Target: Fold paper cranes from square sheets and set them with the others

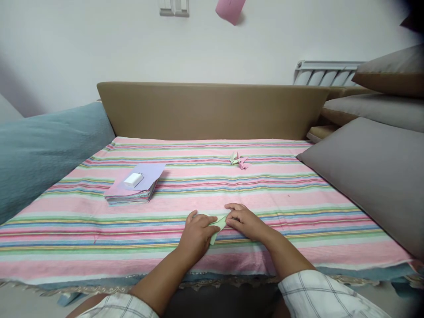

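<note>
A folded piece of light green paper [218, 224] is between my hands, just above the striped cloth near its front edge. My left hand [198, 229] pinches its left part between thumb and fingers. With thumb and fingertips, my right hand [243, 221] grips the right corner of the same paper. Part of the paper is hidden behind the left fingers. Beyond my hands, two small folded paper figures, one green [234, 158] and one pink [243, 163], lie side by side on the cloth.
At the left is a stack of coloured paper [129, 196] with a white charger plug [134, 179] on top. The striped cloth [185, 176] covers the seat. A blue cushion [49, 150] borders the left, grey cushions [371, 172] the right, and a brown backrest [212, 110] the far side.
</note>
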Tool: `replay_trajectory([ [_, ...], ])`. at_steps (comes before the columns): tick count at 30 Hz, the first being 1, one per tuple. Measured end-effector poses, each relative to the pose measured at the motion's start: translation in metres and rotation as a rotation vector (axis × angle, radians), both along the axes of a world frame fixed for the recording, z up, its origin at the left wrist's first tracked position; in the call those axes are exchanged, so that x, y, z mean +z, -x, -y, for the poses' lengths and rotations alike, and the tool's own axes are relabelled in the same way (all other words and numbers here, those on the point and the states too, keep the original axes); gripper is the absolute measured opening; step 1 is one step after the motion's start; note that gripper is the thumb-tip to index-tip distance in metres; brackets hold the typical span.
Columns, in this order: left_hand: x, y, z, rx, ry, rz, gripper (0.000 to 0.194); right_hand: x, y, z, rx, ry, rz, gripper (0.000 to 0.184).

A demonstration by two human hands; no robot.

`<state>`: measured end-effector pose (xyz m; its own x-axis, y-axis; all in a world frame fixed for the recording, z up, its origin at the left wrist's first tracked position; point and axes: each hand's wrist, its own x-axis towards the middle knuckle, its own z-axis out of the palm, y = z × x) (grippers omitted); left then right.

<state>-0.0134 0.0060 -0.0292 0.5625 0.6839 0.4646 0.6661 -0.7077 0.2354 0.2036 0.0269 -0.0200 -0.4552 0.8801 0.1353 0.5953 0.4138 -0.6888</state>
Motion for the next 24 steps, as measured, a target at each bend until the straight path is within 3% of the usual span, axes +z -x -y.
replay_trajectory([
  [8, 0.003, 0.000, 0.002, -0.005, -0.002, -0.010, 0.025, -0.002, 0.000, -0.002, -0.073, -0.085, -0.031, 0.007],
  [17, 0.006, 0.002, 0.003, -0.004, -0.008, -0.024, 0.025, -0.007, 0.003, -0.001, 0.020, -0.228, -0.010, 0.022],
  [24, -0.001, 0.005, -0.002, -0.073, -0.053, 0.024, 0.025, -0.005, 0.010, 0.002, -0.085, -0.225, 0.013, 0.017],
])
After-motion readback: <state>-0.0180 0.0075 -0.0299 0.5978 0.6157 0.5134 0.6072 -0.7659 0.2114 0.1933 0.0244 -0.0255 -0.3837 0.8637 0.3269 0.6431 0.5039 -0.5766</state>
